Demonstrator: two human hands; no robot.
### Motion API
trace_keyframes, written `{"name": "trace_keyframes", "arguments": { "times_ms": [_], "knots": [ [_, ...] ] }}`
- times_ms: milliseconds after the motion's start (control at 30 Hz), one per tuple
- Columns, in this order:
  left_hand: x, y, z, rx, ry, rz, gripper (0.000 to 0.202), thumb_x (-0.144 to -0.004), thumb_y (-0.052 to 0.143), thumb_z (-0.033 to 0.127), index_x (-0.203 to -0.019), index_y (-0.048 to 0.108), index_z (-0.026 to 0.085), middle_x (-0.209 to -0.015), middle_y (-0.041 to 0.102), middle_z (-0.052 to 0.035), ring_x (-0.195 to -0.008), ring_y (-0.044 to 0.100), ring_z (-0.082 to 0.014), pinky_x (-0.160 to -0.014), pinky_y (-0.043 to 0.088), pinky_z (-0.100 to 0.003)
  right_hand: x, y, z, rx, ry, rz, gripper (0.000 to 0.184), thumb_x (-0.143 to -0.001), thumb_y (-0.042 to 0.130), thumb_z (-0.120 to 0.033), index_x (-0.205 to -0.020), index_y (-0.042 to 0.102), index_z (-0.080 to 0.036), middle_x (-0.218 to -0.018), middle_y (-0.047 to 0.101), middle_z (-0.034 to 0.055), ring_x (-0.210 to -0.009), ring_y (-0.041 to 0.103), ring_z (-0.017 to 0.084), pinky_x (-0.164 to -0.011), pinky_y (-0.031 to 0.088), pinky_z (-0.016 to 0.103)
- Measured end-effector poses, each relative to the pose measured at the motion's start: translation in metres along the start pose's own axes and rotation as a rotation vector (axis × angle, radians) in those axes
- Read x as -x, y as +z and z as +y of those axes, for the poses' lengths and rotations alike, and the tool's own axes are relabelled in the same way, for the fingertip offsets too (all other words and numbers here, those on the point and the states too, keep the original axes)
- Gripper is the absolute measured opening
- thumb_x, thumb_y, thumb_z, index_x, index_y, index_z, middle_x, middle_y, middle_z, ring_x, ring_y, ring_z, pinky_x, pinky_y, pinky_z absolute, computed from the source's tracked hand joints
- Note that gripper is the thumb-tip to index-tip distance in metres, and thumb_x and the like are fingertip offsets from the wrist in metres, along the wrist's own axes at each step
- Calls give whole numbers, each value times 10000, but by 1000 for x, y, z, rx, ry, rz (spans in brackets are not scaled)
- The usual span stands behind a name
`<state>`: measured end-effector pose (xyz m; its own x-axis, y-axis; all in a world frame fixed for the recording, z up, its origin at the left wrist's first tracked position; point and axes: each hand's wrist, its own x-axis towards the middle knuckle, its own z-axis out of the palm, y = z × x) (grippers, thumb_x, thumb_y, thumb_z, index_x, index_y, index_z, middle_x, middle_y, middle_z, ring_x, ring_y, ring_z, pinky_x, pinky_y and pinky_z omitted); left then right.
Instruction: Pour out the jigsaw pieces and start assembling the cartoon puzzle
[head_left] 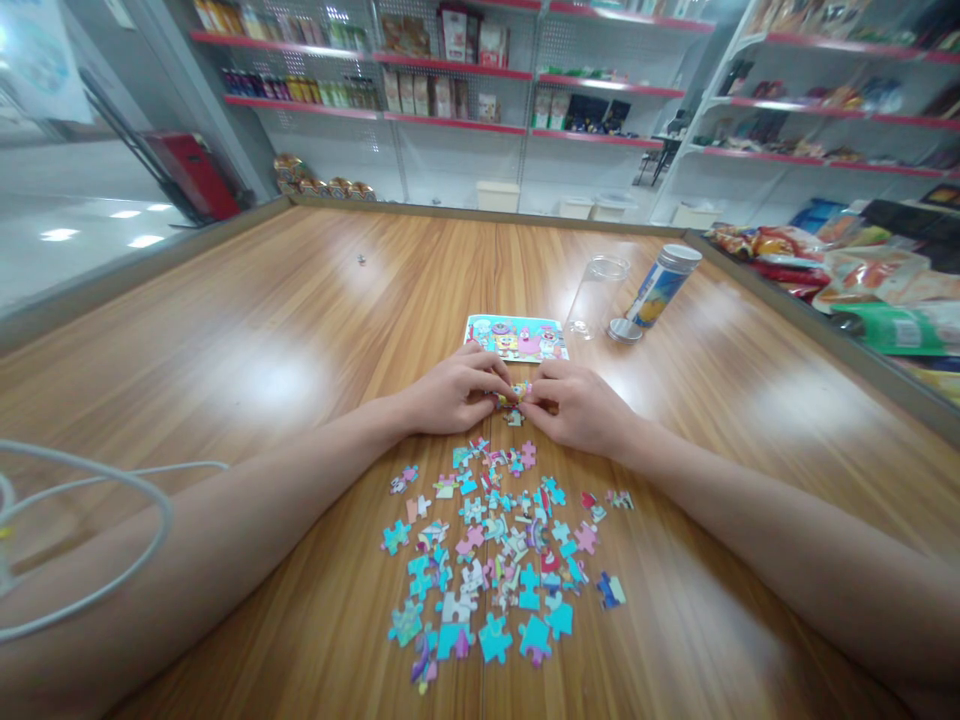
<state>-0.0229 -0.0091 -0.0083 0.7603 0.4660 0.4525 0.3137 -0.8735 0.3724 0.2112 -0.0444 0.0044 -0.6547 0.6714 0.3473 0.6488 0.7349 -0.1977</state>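
Observation:
Both hands meet at a small cluster of joined puzzle pieces (514,417) on the wooden table. My left hand (463,388) bends its fingers onto the left side of the cluster, thumb and fingertips closed on it. From the other side, my right hand (574,405) pinches the cluster's right edge. Fingers hide part of these pieces. Just beyond them lies a cartoon picture card (517,338), flat on the table. Nearer to me, loose puzzle pieces (495,540) in blue, pink and white are spread in a heap, some overlapping.
A clear plastic cylinder (595,298) and a blue printed tube (660,290) stand past my right hand, with a round metal lid (625,331) beside the tube. Snack packages (862,280) are piled beyond the table's right edge. A white cable (161,520) loops at left.

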Motion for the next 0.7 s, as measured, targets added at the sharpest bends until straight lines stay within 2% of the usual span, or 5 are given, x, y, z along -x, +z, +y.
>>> {"name": "trace_keyframes", "arguments": {
  "times_ms": [333,700],
  "knots": [
    [-1,1,1,-7,-13,-3,281,-852,566,112,-1014,752,246,-980,668,-55,-977,583,-189,-961,460,-406,-1,-7,-10,114,62,-78,321,-955,519,-271,-715,691,-145,-739,577,64,-768,526,167,-705,364,295],
    [1,1,-1,-30,-26,-2,319,-846,542,96,-1022,757,253,-959,671,-48,-953,566,-188,-950,458,-393,-1,-12,1,44,-37,-120,237,-908,516,-219,-708,624,-152,-742,559,36,-741,515,142,-703,365,276]
  ]
}}
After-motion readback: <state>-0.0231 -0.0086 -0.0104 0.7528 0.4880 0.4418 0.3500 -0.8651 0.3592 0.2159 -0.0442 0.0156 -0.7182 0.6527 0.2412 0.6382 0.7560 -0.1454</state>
